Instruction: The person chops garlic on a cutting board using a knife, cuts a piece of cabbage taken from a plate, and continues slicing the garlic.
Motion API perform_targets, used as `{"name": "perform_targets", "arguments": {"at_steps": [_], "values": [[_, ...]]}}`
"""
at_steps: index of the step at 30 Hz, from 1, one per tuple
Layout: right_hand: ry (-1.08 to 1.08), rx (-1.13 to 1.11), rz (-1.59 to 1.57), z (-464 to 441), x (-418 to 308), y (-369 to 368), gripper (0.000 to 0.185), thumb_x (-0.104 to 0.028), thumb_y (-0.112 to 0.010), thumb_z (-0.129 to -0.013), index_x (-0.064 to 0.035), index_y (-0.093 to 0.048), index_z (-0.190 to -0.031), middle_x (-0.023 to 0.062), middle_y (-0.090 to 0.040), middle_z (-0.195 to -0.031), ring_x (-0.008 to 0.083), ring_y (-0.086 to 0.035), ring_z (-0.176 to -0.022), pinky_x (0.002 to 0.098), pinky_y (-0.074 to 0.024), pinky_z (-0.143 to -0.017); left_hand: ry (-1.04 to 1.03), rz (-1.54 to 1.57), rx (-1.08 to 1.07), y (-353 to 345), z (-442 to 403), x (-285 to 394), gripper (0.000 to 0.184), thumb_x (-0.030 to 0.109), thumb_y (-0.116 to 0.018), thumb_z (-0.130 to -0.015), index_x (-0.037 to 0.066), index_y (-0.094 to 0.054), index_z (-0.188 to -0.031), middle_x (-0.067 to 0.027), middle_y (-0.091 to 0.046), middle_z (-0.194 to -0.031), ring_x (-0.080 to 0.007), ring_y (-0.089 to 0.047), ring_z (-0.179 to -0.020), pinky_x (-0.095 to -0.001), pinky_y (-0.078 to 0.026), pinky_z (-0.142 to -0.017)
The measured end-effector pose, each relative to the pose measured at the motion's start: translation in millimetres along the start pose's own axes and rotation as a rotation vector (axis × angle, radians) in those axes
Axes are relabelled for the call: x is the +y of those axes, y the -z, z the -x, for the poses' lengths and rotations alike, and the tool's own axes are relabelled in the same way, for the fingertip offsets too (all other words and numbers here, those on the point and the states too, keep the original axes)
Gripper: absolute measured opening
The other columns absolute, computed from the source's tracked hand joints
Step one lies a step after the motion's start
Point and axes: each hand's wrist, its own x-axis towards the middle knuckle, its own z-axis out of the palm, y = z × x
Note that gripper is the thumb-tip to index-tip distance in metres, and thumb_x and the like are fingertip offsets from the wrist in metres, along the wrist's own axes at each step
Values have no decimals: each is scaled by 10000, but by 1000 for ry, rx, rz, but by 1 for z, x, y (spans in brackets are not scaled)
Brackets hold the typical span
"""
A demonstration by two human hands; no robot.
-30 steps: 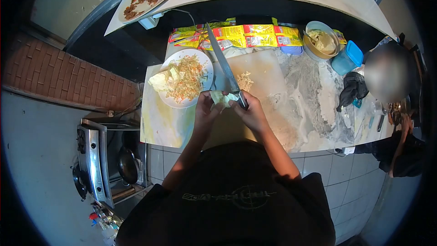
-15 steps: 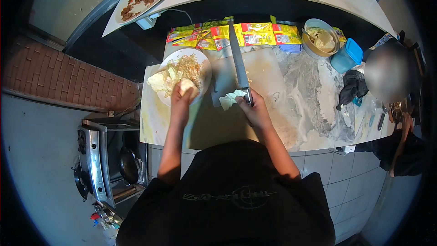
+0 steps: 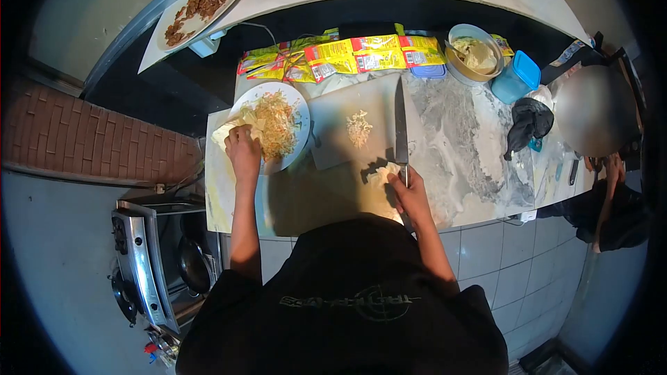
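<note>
My left hand (image 3: 243,149) is at the left side of the white plate (image 3: 303,112), its fingers curled over a pale cabbage piece (image 3: 224,132) at the rim. Shredded cabbage with orange bits (image 3: 278,121) heaps on the plate. In my right hand (image 3: 413,198) is a large kitchen knife (image 3: 401,121), its blade pointing away from me. A loose cabbage leaf (image 3: 382,182) is pinched beside the handle by the same hand. On the pale cutting board (image 3: 333,149) lies a small pile of chopped cabbage (image 3: 358,129). My left fingertips are partly hidden.
Yellow seasoning packets (image 3: 340,57) line the back of the counter. Right of them stand a bowl (image 3: 474,55), a blue lidded container (image 3: 515,78) and a black bag (image 3: 529,123). A plate of brown meat (image 3: 205,7) sits on the shelf. Another person's arm (image 3: 608,198) shows far right.
My left hand has moved left across the plate to its rim. The knife and leaf have shifted right and toward me, uncovering the chopped pile. The camera view has shifted slightly.
</note>
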Motion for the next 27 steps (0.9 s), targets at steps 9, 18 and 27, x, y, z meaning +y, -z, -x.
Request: {"name": "perform_targets", "arguments": {"at_steps": [9, 18, 27], "values": [[-67, -50, -44, 3, 4, -16, 155, -107, -601, -950, -79, -459, -897, -28, -435, -535, 66, -357, -337, 246, -262, -315, -106, 906, -488, 8, 48, 98, 551, 149, -764, -834, 36, -470, -1286, -140, -555, -1195, -214, -582, -1026, -365, -489, -843], [82, -181, 226, -14, 8, -57, 188, -234, -580, -990, -49, -558, -959, -27, -480, -592, 54, -393, -417, 236, -308, -387, 175, 1136, -860, -18, 84, 110, 403, 233, -730, -877, 36, -561, -1185, -48, -592, -976, -106, -575, -729, -274, -498, -657], [72, -190, 505, 0, 39, -29, 335, -338, -519, -1005, -19, -621, -992, 59, -564, -718, 153, -513, -663, 319, -428, -639, 217, 890, -435, -24, 77, 63, 292, 133, -646, -908, 1, -567, -1157, -136, -651, -998, -167, -618, -740, -310, -500, -640]]}}
